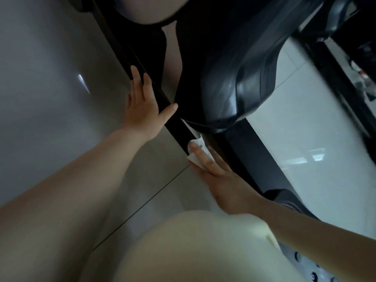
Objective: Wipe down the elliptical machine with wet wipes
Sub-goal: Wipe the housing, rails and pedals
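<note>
Seemingly partway: pressing the wet wipe (197,152) onto the low rail (179,129) of the elliptical (203,47) under flat right hand (221,178), bracing higher up with open, empty left hand (142,110), housing (234,84) probably yet to do.

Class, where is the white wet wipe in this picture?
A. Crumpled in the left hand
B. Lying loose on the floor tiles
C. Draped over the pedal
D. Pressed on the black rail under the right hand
D: the right hand presses the wet wipe flat-fingered onto the black rail; the left hand holds nothing.
</note>
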